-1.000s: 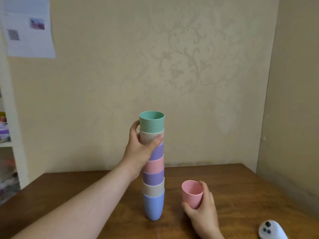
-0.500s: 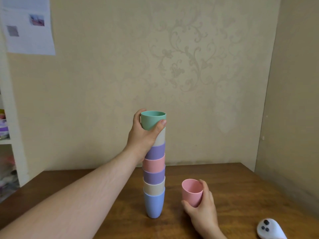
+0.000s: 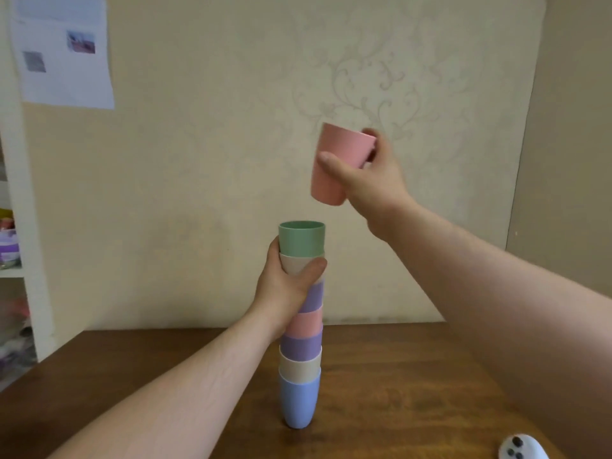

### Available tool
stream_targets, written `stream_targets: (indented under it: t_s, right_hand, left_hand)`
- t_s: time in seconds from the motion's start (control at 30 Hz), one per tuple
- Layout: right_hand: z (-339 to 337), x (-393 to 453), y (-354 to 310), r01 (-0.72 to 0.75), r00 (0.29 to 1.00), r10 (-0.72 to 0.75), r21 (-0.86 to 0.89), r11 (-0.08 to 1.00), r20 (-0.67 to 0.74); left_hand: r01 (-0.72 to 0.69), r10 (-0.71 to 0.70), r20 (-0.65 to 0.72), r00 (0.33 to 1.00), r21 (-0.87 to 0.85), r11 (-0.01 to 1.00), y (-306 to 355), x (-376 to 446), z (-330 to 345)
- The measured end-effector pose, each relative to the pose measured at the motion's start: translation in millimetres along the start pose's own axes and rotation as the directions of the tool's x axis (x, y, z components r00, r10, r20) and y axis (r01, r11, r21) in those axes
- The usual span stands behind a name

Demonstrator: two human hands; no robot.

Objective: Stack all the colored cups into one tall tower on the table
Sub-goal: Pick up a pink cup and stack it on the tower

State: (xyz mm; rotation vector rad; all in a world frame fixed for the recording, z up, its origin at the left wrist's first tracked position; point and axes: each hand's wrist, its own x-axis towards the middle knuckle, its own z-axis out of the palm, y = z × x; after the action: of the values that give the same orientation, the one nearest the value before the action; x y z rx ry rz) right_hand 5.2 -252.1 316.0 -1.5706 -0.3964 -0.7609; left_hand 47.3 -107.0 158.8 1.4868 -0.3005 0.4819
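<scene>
A tower of nested cups (image 3: 300,352) stands upright on the wooden table (image 3: 397,376): blue at the bottom, then beige, purple, pink, purple, beige, and a green cup (image 3: 301,238) on top. My left hand (image 3: 286,286) wraps around the tower just under the green cup, at the upper beige cup. My right hand (image 3: 367,175) holds a loose pink cup (image 3: 337,162) in the air, tilted, above and slightly right of the tower's open top.
A white controller (image 3: 521,448) with dark buttons lies at the table's near right corner. Walls close the table at the back and right. A white shelf (image 3: 15,246) with small items stands at the left, with papers (image 3: 63,51) pinned above it.
My right hand has lifted the pink cup from the table up above the tower. My left hand has slid down from the green cup to the beige cup below it.
</scene>
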Motion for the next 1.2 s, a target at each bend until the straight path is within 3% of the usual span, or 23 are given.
stream_targets:
  t_s: [0.1, 0.27, 0.4, 0.47, 0.57, 0.7, 0.87, 0.97, 1.1, 1.2]
  right_hand:
    - [26, -6, -5, 0.005, 0.989, 0.008, -0.088, 0.996, 0.145]
    - [50, -24, 38, -0.07, 0.977, 0.104, -0.178, 0.982, 0.189]
    - [53, -38, 58, -0.282, 0.935, 0.269, 0.026, 0.959, 0.229]
    - [52, -40, 60, -0.29, 0.933, 0.264, 0.079, 0.954, 0.245]
    - [53, -43, 63, -0.277, 0.935, 0.243, 0.105, 0.955, 0.258]
    - [48, -50, 71, -0.195, 0.95, 0.17, 0.073, 0.978, 0.263]
    - [34, -89, 131, -0.18, 0.91, 0.198, -0.084, 0.98, 0.365]
    - [25, -132, 184, -0.263, 0.883, 0.308, -0.17, 0.95, 0.354]
    - [5, -183, 240, -0.395, 0.855, 0.456, -0.26, 0.881, 0.247]
    - [-10, -193, 257, -0.459, 0.846, 0.516, -0.308, 0.833, 0.134]
  left_hand:
    - [-0.018, 0.018, 0.012, 1.0, 0.005, 1.0, 1, 1, -4]
    - [-0.053, 0.054, -0.01, 0.999, 0.036, 0.998, 8, 2, 0]
    - [-0.046, 0.045, -0.042, 0.998, -0.013, 0.999, 11, 2, 8]
    - [-0.026, 0.025, -0.04, 0.999, -0.022, 0.999, 9, 0, 9]
    - [-0.025, 0.028, -0.015, 1.0, 0.137, 0.99, -4, -9, -1]
    - [0.084, -0.127, 0.122, 0.984, 0.308, 0.947, -59, -44, -26]
    - [0.304, -0.417, 0.222, 0.882, 0.408, 0.861, -139, -101, -55]
    - [0.387, -0.472, 0.163, 0.866, 0.381, 0.84, -159, -106, -51]
    - [0.383, -0.46, 0.179, 0.87, 0.343, 0.858, -166, -105, -24]
    - [0.253, -0.415, 0.276, 0.867, 0.473, 0.844, -167, -100, -11]
